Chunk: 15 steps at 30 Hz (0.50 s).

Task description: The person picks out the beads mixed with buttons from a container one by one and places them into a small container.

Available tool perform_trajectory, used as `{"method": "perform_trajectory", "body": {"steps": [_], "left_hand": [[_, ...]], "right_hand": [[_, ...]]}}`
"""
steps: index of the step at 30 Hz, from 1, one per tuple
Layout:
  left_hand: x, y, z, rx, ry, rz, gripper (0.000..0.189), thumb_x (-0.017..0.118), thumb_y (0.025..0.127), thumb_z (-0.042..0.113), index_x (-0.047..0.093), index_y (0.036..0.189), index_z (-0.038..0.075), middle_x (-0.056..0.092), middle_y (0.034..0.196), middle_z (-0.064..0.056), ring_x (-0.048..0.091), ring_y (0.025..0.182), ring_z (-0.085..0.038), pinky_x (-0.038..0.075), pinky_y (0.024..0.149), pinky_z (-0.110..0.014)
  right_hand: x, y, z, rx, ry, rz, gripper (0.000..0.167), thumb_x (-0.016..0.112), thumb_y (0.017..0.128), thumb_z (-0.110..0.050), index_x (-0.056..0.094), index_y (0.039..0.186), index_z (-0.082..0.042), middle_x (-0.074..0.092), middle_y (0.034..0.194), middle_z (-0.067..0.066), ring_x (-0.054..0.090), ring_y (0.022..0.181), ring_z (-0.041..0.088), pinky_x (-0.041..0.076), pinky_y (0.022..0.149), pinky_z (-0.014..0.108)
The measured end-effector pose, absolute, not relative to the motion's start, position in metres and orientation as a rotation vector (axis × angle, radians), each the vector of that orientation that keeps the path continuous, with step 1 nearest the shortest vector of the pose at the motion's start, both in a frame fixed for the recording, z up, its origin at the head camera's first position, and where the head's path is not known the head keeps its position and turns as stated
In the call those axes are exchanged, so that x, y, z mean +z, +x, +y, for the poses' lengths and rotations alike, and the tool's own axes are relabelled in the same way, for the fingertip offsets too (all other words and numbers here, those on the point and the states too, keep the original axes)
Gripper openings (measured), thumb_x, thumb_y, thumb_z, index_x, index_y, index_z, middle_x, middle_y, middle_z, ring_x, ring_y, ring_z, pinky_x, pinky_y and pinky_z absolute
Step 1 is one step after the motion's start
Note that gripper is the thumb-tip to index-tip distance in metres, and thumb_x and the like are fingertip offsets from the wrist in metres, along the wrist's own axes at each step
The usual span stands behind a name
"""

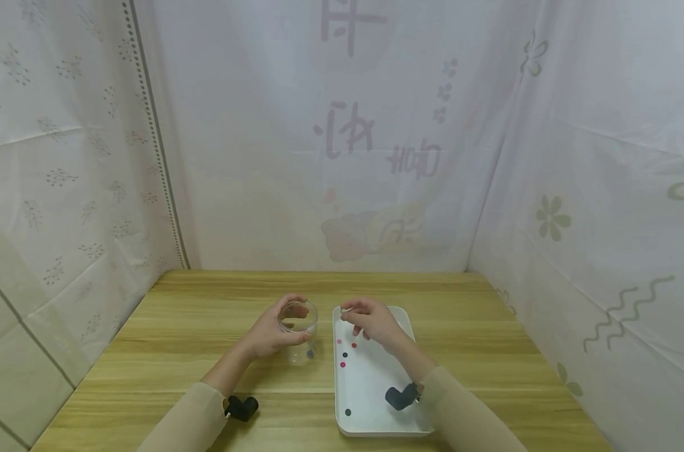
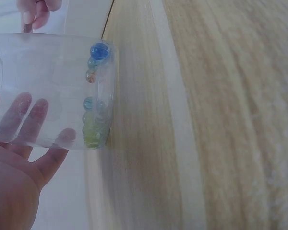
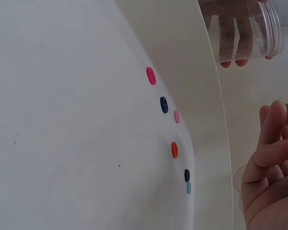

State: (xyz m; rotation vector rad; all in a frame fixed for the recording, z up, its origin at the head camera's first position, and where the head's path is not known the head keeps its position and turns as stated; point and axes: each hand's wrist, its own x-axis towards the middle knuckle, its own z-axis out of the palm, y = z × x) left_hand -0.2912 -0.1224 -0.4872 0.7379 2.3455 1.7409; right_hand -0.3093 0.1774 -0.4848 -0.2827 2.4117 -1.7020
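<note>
My left hand [image 1: 276,329] grips a clear, open-topped plastic jar [image 1: 298,326] left of the white tray. In the left wrist view, several glass marbles [image 2: 89,103] lie at the jar's bottom, the largest a blue marble [image 2: 100,51]. My right hand [image 1: 372,321] is over the tray's far left corner, thumb and fingertips together. Between them the left wrist view shows a small dark thing [image 2: 27,28], its kind unclear. Several small buttons lie in the tray, among them a bright pink button [image 3: 151,75], a dark blue button [image 3: 164,105] and an orange button [image 3: 174,149].
The shallow white tray [image 1: 375,389] has a raised rim and stands on the wooden table [image 1: 166,351]. One dark button [image 1: 348,412] lies near its front left corner. Patterned cloth curtains [image 1: 251,157] enclose the back and both sides.
</note>
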Motion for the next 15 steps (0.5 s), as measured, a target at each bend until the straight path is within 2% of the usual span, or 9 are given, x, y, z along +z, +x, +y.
{"method": "perform_trajectory", "body": {"steps": [12, 15], "left_hand": [[-0.4874, -0.2908, -0.1214, 1.752, 0.737, 2.332, 0.073, 0.089, 0.092, 0.02, 0.049, 0.153, 0.016, 0.063, 0.15, -0.023, 0.057, 0.143, -0.044, 0.047, 0.115, -0.068], [-0.4868, -0.2903, -0.1213, 1.755, 0.731, 2.331, 0.073, 0.089, 0.092, 0.019, 0.049, 0.153, 0.016, 0.062, 0.15, -0.025, 0.058, 0.142, -0.043, 0.048, 0.114, -0.067]], "right_hand": [[-0.4819, -0.3028, 0.1826, -1.781, -0.288, 2.343, 0.028, 0.076, 0.104, -0.018, 0.075, 0.131, -0.011, 0.078, 0.121, 0.021, 0.064, 0.071, 0.016, 0.045, 0.057, 0.022], [-0.4804, -0.3027, 0.1824, -1.795, -0.298, 2.341, 0.029, 0.077, 0.103, -0.019, 0.074, 0.131, -0.011, 0.078, 0.116, 0.017, 0.064, 0.072, 0.017, 0.046, 0.057, 0.023]]}}
